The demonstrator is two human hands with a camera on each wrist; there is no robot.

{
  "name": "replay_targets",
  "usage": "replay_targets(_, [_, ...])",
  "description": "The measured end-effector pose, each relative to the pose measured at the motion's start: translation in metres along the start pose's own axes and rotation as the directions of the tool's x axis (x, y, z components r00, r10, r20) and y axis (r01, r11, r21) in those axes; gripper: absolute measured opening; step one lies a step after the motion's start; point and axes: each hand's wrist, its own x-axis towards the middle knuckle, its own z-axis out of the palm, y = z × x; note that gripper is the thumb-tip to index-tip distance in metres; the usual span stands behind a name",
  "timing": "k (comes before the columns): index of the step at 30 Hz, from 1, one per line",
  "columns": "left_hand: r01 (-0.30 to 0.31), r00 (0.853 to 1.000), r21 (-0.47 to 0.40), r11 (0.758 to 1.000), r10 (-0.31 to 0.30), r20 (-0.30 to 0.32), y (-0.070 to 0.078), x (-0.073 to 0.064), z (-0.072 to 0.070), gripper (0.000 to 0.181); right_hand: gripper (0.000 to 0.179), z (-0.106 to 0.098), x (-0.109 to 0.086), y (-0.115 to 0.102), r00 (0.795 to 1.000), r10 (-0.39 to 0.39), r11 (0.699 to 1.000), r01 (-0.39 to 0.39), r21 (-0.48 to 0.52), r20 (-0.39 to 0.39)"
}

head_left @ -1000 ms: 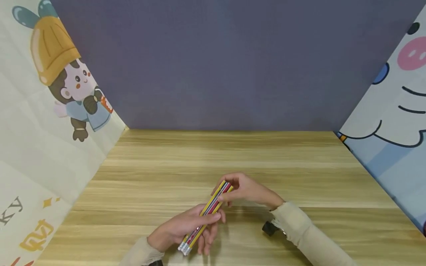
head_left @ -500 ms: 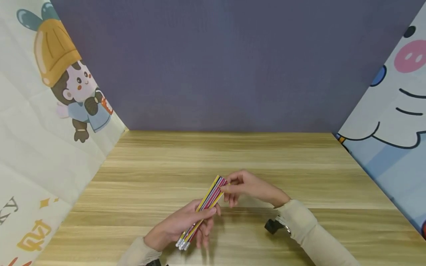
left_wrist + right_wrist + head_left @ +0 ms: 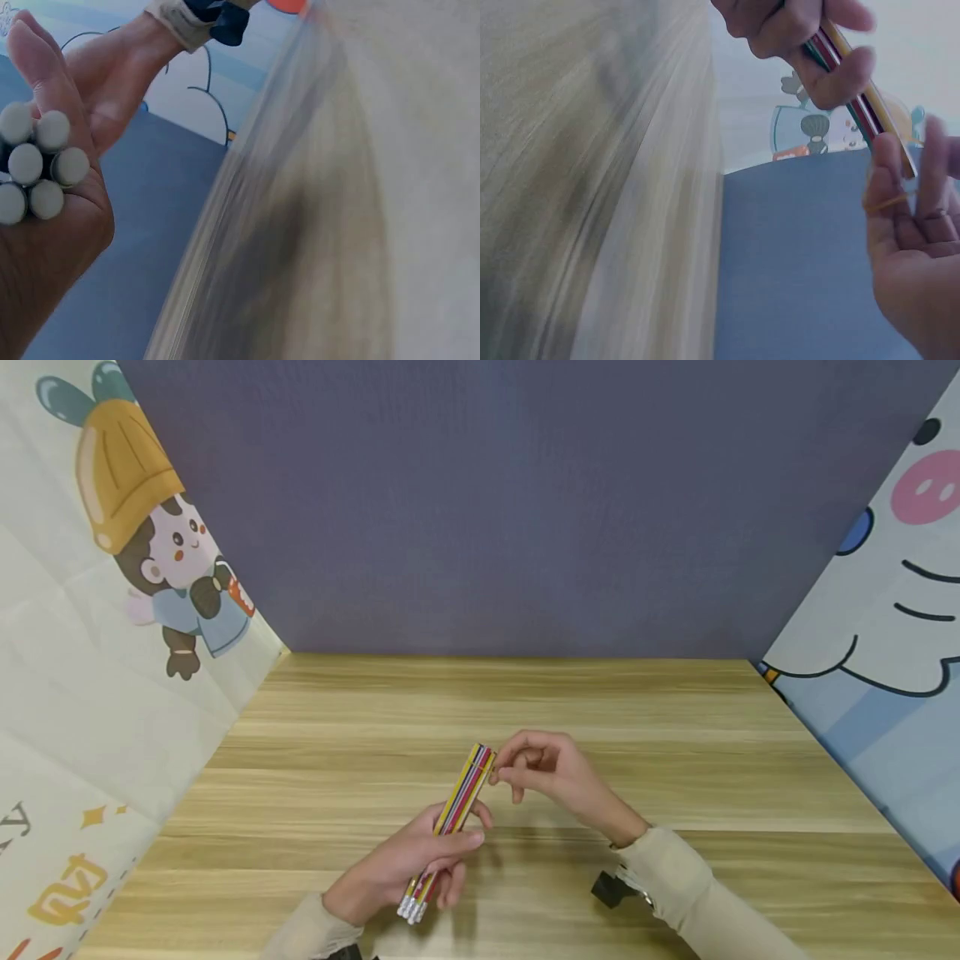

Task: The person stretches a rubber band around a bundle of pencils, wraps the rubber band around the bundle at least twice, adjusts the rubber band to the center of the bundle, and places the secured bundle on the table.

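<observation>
My left hand (image 3: 408, 858) grips a bundle of striped pencils (image 3: 463, 793), yellow, red and dark, above the wooden table. The bundle tilts up and away, its pale eraser ends (image 3: 27, 164) toward me, several of them showing in the left wrist view. At the far end of the bundle is my right hand (image 3: 558, 772), its fingers bent. In the right wrist view a thin yellow rubber band (image 3: 889, 202) loops about the right fingers, close to the pencil ends. Whether the band also passes round the pencils is unclear.
The wooden table (image 3: 360, 710) reaches back to a dark grey-blue panel (image 3: 480, 510). Cartoon-printed cloths stand on the left (image 3: 67, 652) and right (image 3: 885, 693). A small black device (image 3: 611, 889) sits at the right wrist.
The bundle and left hand have shifted slightly left, and the bundle's far end points more upward. The right hand has moved a little up and right, off the pencils' far end.
</observation>
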Motion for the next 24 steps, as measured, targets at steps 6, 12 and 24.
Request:
replay_targets(6, [-0.015, 0.998, 0.032, 0.999, 0.017, -0.054, 0.002, 0.000, 0.001, 0.020, 0.010, 0.007, -0.001, -0.005, 0.987, -0.162, 0.985, 0.162, -0.051, 0.003])
replay_targets(12, [-0.054, 0.998, 0.009, 0.998, 0.055, -0.043, 0.003, -0.001, 0.001, 0.016, 0.013, 0.007, -0.001, 0.000, 0.973, -0.201, 0.976, 0.189, -0.110, -0.116])
replay_targets(24, [-0.094, 0.989, 0.008, 0.996, 0.094, -0.117, 0.010, -0.003, 0.001, 0.011, 0.027, 0.016, -0.003, -0.004, 0.954, -0.283, 0.952, 0.266, -0.150, -0.102])
